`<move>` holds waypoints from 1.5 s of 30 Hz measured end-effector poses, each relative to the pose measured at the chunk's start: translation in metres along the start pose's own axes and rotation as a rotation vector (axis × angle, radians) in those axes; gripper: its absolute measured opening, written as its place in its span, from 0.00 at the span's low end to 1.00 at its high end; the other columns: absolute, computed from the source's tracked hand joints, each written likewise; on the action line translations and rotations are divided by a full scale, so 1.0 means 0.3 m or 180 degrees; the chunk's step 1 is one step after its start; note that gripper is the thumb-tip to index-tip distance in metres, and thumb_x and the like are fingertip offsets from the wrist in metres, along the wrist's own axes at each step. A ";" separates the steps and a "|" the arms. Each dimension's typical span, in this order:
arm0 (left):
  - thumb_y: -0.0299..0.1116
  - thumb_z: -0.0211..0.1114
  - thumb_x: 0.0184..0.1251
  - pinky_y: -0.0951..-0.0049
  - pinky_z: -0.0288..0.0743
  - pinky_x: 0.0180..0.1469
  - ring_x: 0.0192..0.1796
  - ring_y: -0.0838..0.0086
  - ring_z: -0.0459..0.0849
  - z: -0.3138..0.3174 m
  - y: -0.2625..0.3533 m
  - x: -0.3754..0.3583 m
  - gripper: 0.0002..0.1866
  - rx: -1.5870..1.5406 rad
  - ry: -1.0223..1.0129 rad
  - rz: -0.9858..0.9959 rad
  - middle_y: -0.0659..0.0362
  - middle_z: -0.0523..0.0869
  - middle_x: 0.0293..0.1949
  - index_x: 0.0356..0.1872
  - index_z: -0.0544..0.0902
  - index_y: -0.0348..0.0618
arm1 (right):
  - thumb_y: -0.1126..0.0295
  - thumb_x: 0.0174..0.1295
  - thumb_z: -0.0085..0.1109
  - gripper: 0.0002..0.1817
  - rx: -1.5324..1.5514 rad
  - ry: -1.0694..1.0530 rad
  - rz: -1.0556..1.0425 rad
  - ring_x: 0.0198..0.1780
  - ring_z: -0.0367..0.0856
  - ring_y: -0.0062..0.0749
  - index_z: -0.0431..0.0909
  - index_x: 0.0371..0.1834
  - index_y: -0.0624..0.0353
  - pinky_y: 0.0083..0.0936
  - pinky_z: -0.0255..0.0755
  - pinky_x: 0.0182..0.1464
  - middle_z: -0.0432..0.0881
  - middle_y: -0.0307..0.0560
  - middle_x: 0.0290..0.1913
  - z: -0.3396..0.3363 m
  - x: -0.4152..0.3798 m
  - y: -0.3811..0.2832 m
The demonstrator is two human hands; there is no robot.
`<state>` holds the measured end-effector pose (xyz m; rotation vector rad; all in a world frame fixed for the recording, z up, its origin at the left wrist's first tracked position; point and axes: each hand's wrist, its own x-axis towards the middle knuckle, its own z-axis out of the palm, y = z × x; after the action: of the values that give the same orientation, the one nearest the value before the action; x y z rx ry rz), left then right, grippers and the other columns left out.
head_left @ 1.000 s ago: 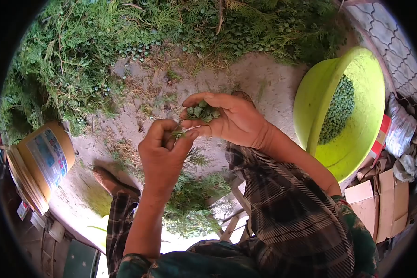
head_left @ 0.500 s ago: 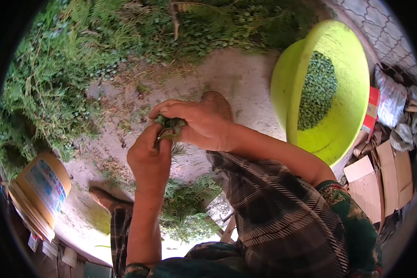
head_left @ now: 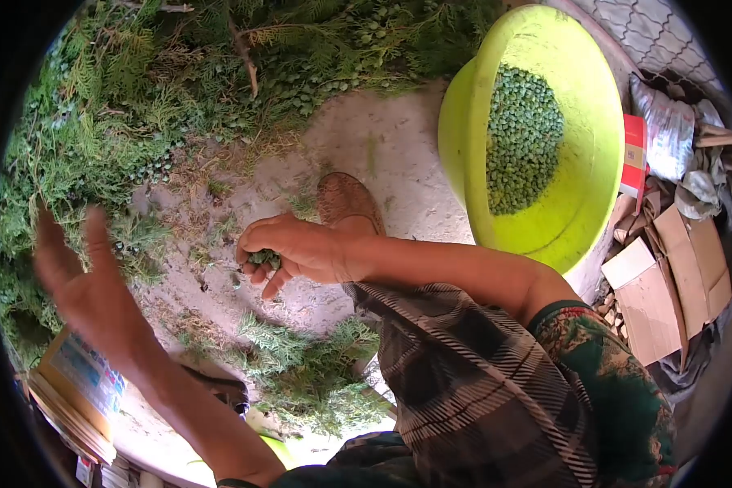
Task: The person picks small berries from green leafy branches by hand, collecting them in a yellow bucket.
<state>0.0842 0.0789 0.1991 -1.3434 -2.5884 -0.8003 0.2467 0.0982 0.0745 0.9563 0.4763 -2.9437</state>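
Observation:
My right hand [head_left: 293, 248] is curled round a few small green cones [head_left: 264, 259], which show between its fingers above the dusty floor. Off to the left, my left hand [head_left: 89, 285] is held out with fingers spread, slightly blurred, and nothing in it. It overlaps the edge of a heap of cut evergreen branches [head_left: 130, 122] in this view. A large yellow-green basin [head_left: 590, 154] stands to the right, tilted toward me, with a thick layer of green cones [head_left: 525, 138] inside.
Loose evergreen sprigs [head_left: 317, 366] lie between my feet, close to my brown shoe [head_left: 346, 199]. At the lower left is a tan bucket [head_left: 81, 378] with a label. Flattened cardboard [head_left: 642, 293], a red box [head_left: 633, 150] and plastic bags [head_left: 667, 134] crowd the right side.
My hands were together over a green sprig; now they are apart. The left hand has swung left with nothing in it, while the right stays back with the cones. The view has shifted slightly.

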 end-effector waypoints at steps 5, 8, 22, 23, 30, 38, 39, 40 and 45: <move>0.36 0.54 0.66 0.62 0.69 0.51 0.42 0.71 0.76 0.004 0.200 -0.174 0.15 -0.1764 -0.1694 0.0254 0.52 0.79 0.43 0.48 0.76 0.35 | 0.58 0.62 0.50 0.14 -0.0308 -0.0759 0.0891 0.28 0.71 0.21 0.74 0.32 0.58 0.22 0.68 0.26 0.74 0.40 0.30 -0.038 0.043 0.078; 0.35 0.54 0.65 0.54 0.73 0.42 0.29 0.69 0.81 0.103 0.236 -0.245 0.12 -0.2219 -0.3678 0.1415 0.58 0.82 0.34 0.41 0.81 0.41 | 0.59 0.60 0.50 0.13 -0.0600 -0.1004 0.0190 0.23 0.68 0.21 0.72 0.28 0.58 0.21 0.64 0.21 0.72 0.39 0.25 -0.171 0.104 0.248; 0.34 0.56 0.69 0.77 0.73 0.43 0.35 0.78 0.78 0.100 -0.359 -0.209 0.11 -0.1546 -0.1381 -0.1657 0.59 0.81 0.30 0.40 0.80 0.36 | 0.62 0.60 0.53 0.13 -0.0733 -0.1226 0.1605 0.17 0.62 0.15 0.73 0.34 0.62 0.15 0.54 0.14 0.72 0.40 0.23 0.061 -0.039 0.014; 0.32 0.56 0.68 0.80 0.72 0.38 0.32 0.80 0.77 0.117 -0.372 -0.232 0.10 -0.1400 -0.1458 -0.1721 0.61 0.80 0.28 0.38 0.80 0.35 | 0.62 0.61 0.54 0.13 -0.0753 -0.1193 0.1506 0.19 0.66 0.17 0.74 0.37 0.63 0.15 0.59 0.15 0.73 0.41 0.25 0.054 -0.039 0.008; 0.27 0.57 0.66 0.80 0.70 0.34 0.30 0.81 0.73 0.109 -0.323 -0.352 0.06 -0.1501 -0.1367 -0.1710 0.63 0.78 0.28 0.38 0.78 0.35 | 0.65 0.60 0.58 0.15 0.0145 -0.0421 0.0181 0.37 0.79 0.28 0.72 0.45 0.62 0.24 0.80 0.38 0.76 0.46 0.36 -0.026 0.004 0.029; 0.25 0.57 0.65 0.83 0.67 0.33 0.31 0.84 0.73 0.126 -0.199 -0.436 0.05 -0.2165 -0.1434 -0.1667 0.64 0.79 0.33 0.39 0.79 0.37 | 0.67 0.69 0.42 0.15 0.1342 -0.0412 -0.0165 0.49 0.75 0.43 0.69 0.49 0.67 0.44 0.68 0.60 0.73 0.54 0.48 -0.042 -0.002 -0.018; 0.26 0.57 0.66 0.83 0.66 0.33 0.31 0.85 0.72 0.125 -0.180 -0.440 0.05 -0.2185 -0.1475 -0.1721 0.64 0.79 0.33 0.39 0.79 0.37 | 0.67 0.69 0.42 0.15 0.1413 -0.0334 -0.0094 0.49 0.75 0.43 0.69 0.50 0.67 0.45 0.68 0.60 0.73 0.54 0.48 -0.039 -0.006 -0.024; 0.26 0.58 0.66 0.84 0.66 0.32 0.30 0.85 0.71 0.123 -0.159 -0.445 0.04 -0.2203 -0.1518 -0.1776 0.65 0.79 0.32 0.38 0.79 0.37 | 0.66 0.69 0.41 0.15 0.1486 -0.0255 -0.0021 0.49 0.74 0.44 0.69 0.50 0.67 0.46 0.68 0.60 0.73 0.54 0.49 -0.038 -0.007 -0.026; 0.26 0.62 0.62 0.80 0.70 0.31 0.30 0.80 0.77 0.124 -0.083 -0.433 0.05 -0.2186 -0.1553 -0.1027 0.60 0.81 0.31 0.38 0.80 0.38 | 0.67 0.70 0.40 0.15 0.1442 -0.0544 -0.0183 0.50 0.74 0.36 0.70 0.51 0.66 0.36 0.70 0.58 0.74 0.50 0.47 -0.055 0.009 -0.010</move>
<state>0.1473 -0.0084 0.1139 -1.4138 -3.1084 -1.7320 0.2535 0.1061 0.0612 0.7063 -0.1816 -3.2150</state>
